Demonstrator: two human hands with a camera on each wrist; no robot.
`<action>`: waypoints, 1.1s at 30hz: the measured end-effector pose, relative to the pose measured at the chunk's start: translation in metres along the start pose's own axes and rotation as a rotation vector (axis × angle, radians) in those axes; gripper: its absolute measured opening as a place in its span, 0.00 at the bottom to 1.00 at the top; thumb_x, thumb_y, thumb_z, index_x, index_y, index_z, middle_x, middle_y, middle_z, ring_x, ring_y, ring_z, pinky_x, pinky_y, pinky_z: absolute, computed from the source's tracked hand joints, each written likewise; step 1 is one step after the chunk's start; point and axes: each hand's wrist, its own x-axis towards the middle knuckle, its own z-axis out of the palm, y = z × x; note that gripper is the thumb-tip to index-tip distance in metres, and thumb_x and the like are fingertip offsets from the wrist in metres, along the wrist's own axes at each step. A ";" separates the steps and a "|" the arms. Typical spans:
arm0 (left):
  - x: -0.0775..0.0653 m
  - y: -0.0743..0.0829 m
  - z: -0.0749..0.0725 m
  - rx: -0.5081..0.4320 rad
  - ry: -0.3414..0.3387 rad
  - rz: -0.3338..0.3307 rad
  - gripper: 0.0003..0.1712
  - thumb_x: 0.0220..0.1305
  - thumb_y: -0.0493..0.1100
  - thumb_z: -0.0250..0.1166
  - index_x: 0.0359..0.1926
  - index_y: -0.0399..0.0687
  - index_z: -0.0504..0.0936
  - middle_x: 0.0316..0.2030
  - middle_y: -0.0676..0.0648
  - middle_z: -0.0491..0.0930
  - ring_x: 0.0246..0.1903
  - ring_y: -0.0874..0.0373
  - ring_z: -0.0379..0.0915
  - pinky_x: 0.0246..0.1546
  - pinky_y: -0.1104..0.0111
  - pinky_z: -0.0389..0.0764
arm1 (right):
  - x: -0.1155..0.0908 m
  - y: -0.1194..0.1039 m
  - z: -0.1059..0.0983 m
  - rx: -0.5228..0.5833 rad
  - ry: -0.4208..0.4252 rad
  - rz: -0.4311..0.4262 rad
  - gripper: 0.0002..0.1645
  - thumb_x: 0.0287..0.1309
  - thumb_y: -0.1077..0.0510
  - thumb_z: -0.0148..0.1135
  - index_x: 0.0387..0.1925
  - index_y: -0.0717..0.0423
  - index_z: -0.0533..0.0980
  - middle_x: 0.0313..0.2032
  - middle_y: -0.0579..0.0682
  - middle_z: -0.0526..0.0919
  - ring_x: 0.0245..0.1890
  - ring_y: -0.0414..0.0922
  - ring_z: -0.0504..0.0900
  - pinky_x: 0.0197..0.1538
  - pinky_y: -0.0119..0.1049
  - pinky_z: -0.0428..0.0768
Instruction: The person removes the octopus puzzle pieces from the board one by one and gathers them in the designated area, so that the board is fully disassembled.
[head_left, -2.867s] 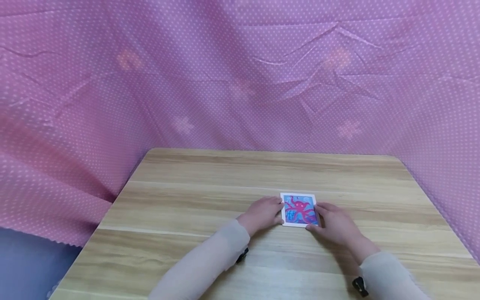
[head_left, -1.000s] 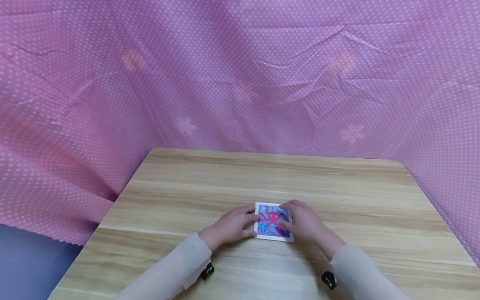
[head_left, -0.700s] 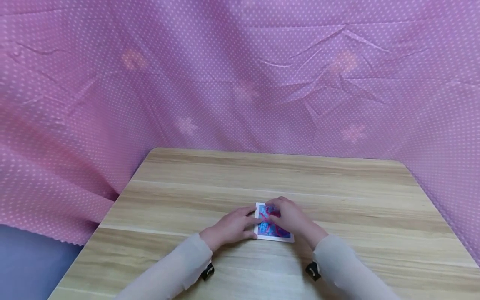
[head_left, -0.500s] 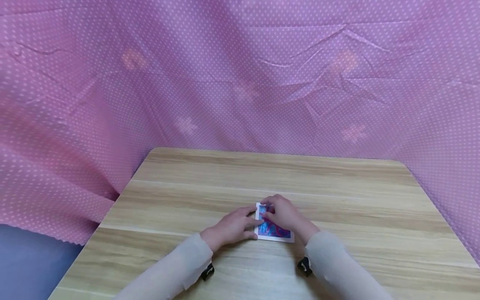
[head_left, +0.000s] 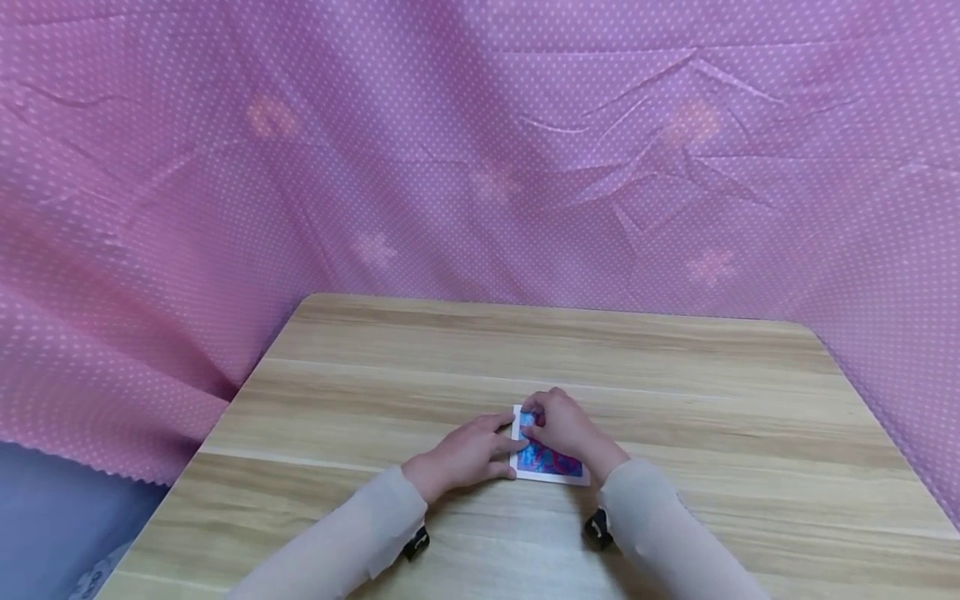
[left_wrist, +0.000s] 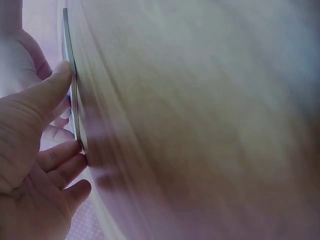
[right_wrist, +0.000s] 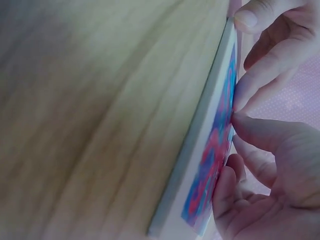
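A thin square picture board (head_left: 551, 468) with a white border and a red octopus on blue lies flat on the wooden table (head_left: 420, 358). My left hand (head_left: 468, 454) holds its left side, thumb at the near corner and index finger over the picture. Bent over the board's upper part is my right hand (head_left: 567, 429), thumb and index finger close together on the picture. In the right wrist view, the right thumb (right_wrist: 260, 131) meets the picture (right_wrist: 215, 150) beside the left index tip, its other fingers curled against the face. I cannot tell whether it pinches anything.
A pink dotted cloth (head_left: 480, 167) hangs behind and along both sides of the table. Dark wrist devices show beneath both sleeves, one at the left wrist (head_left: 416, 542) and one at the right (head_left: 598, 529).
Both hands and the board shifted left and nearer early on. Since then my right hand has moved from the board's right edge leftward across the picture. My left hand stays nearly still.
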 end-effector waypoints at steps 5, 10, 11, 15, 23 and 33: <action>0.000 0.000 0.001 0.003 0.006 -0.001 0.28 0.60 0.56 0.65 0.61 0.58 0.76 0.69 0.42 0.59 0.66 0.49 0.58 0.64 0.59 0.63 | 0.001 -0.004 -0.002 0.021 -0.025 0.036 0.14 0.54 0.59 0.69 0.42 0.55 0.78 0.36 0.51 0.72 0.34 0.45 0.72 0.48 0.45 0.75; -0.001 0.000 0.002 0.000 0.011 0.001 0.27 0.60 0.56 0.65 0.60 0.57 0.76 0.68 0.42 0.60 0.65 0.48 0.58 0.64 0.58 0.62 | 0.002 -0.005 -0.003 0.068 -0.036 0.065 0.14 0.53 0.61 0.70 0.41 0.53 0.76 0.38 0.51 0.74 0.37 0.46 0.73 0.49 0.46 0.75; -0.001 0.000 0.002 0.000 0.013 0.004 0.27 0.60 0.56 0.65 0.60 0.56 0.76 0.68 0.42 0.60 0.65 0.48 0.58 0.64 0.58 0.62 | 0.002 -0.004 -0.003 0.074 -0.034 0.062 0.14 0.53 0.61 0.70 0.41 0.53 0.76 0.38 0.50 0.75 0.38 0.46 0.74 0.49 0.46 0.76; -0.001 0.000 0.002 0.017 0.018 0.014 0.28 0.60 0.56 0.64 0.60 0.56 0.76 0.68 0.41 0.61 0.65 0.48 0.58 0.63 0.59 0.63 | 0.002 0.000 -0.002 0.116 -0.013 0.057 0.13 0.54 0.64 0.68 0.41 0.51 0.76 0.36 0.48 0.78 0.37 0.45 0.75 0.47 0.45 0.76; -0.002 0.001 0.000 0.020 0.013 0.008 0.28 0.60 0.57 0.65 0.61 0.57 0.76 0.68 0.42 0.61 0.66 0.49 0.57 0.64 0.59 0.63 | 0.001 0.006 -0.008 0.248 0.010 0.069 0.08 0.60 0.64 0.61 0.41 0.52 0.80 0.31 0.44 0.78 0.36 0.42 0.76 0.44 0.42 0.77; -0.002 0.002 -0.003 0.011 0.006 0.003 0.29 0.60 0.57 0.65 0.62 0.59 0.75 0.68 0.41 0.61 0.65 0.48 0.58 0.64 0.58 0.62 | -0.006 0.022 -0.026 0.358 0.038 0.098 0.09 0.60 0.62 0.63 0.43 0.53 0.81 0.35 0.46 0.81 0.38 0.44 0.79 0.43 0.40 0.79</action>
